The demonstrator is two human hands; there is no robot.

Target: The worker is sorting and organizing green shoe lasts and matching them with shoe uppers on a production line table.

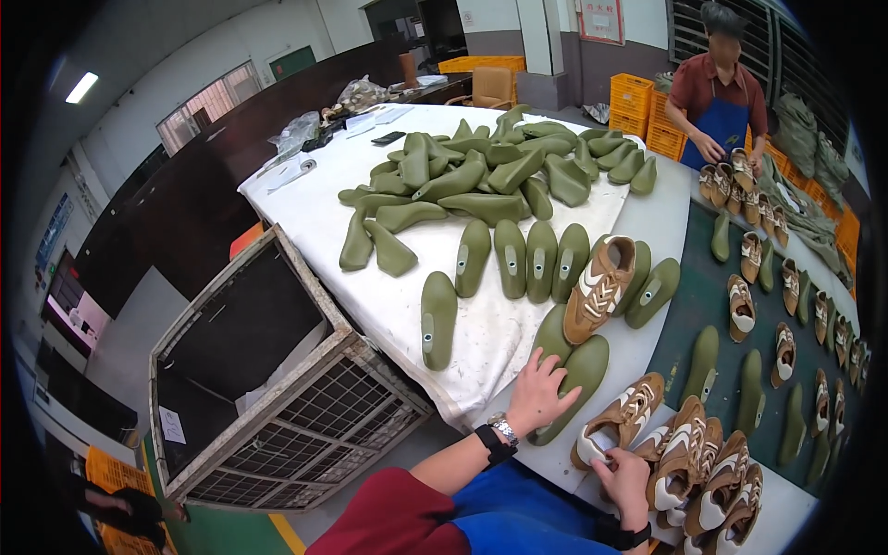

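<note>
My left hand point(541, 393) has its fingers spread, touching the near green shoe last point(585, 368) at the table's front edge. Another green last point(552, 335) lies just beyond my fingertips. My right hand point(624, 478) pinches the heel opening of a brown sneaker point(626, 414) with white laces and trim. More brown sneakers point(684, 450) stand bunched to the right of that hand. One laced sneaker point(599, 291) rests on top of the lasts farther ahead. A short row of green lasts point(511, 259) lies on the white cloth.
A big heap of green lasts point(472, 171) covers the far table. On the right, a green conveyor belt point(671, 356) carries lasts and sneakers in rows. A co-worker point(726, 102) handles sneakers at its far end. A metal-framed cage bin point(305, 370) stands at left.
</note>
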